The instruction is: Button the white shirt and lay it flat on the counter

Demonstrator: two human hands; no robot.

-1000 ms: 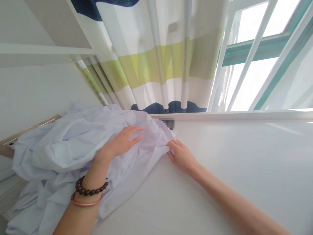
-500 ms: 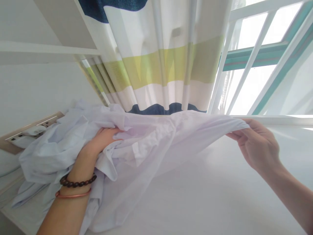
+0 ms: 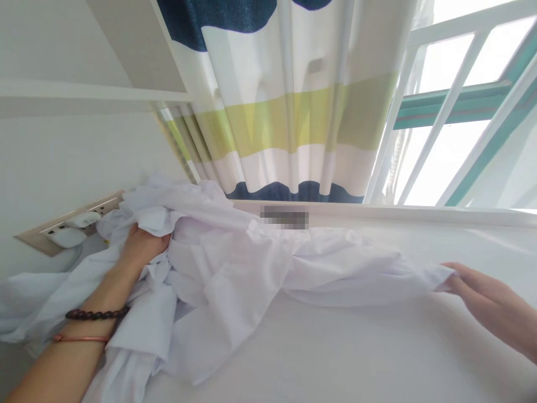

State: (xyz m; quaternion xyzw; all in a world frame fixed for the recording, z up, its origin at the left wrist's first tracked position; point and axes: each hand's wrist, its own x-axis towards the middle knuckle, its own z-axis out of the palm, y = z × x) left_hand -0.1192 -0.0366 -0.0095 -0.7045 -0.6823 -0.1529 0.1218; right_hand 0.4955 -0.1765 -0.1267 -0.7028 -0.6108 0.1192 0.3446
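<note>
A crumpled white garment [image 3: 235,268] lies spread across a white table [image 3: 356,352], with one long part stretched out to the right. My left hand [image 3: 140,246], with bead and cord bracelets on the wrist, reaches into the bunched folds at the left and its fingers are buried in the cloth. My right hand [image 3: 486,302] is low at the right edge, fingers pinched on the end of the stretched part, which rests on the table.
A striped curtain [image 3: 289,112] hangs behind the table beside a window with white bars [image 3: 444,106]. A power strip with a white plug [image 3: 71,229] sits on the wall at the left. A shelf [image 3: 84,89] juts out above it.
My right hand pulled the cloth's end far to the right and lowered it onto the table. My left hand shifted left, deeper into the bunched cloth.
</note>
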